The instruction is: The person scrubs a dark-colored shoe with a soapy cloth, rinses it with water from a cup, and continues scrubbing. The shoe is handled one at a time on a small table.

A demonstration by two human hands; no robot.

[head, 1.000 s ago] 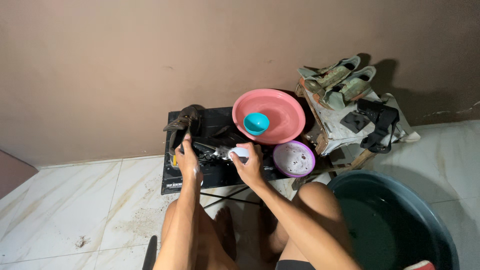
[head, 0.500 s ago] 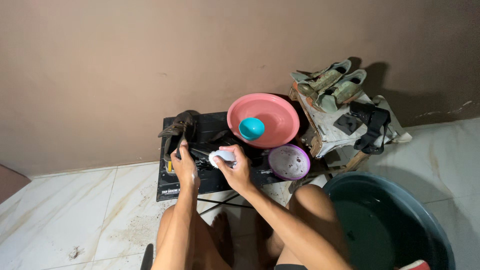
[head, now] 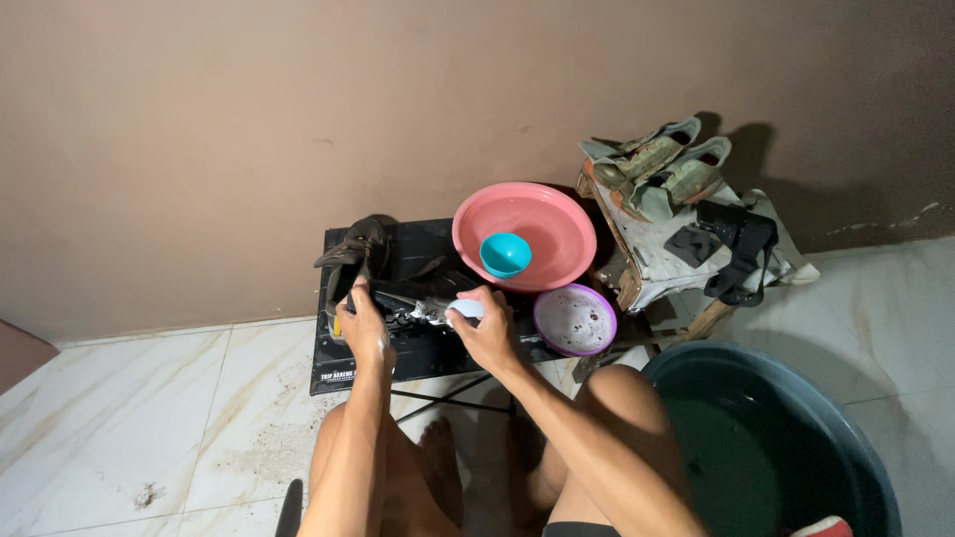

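My left hand (head: 364, 320) presses on a dark wet shoe (head: 410, 298) that lies on a small black folding table (head: 338, 366). My right hand (head: 484, 326) grips a small white brush (head: 466, 308) against the shoe's side. A second dark shoe (head: 355, 251) stands at the table's far left corner, just beyond my left hand. My bare knees and feet show below the table.
A pink basin (head: 542, 239) with a teal cup (head: 504, 254) in it sits at the table's right. A purple bowl (head: 574, 319) is next to it. A wooden stand (head: 665, 254) holds green shoes (head: 657, 167) and black straps. A big dark tub (head: 766, 438) of water stands at right.
The view has shifted slightly. My right hand with the brush has moved a little along the shoe; my left hand stays on it.
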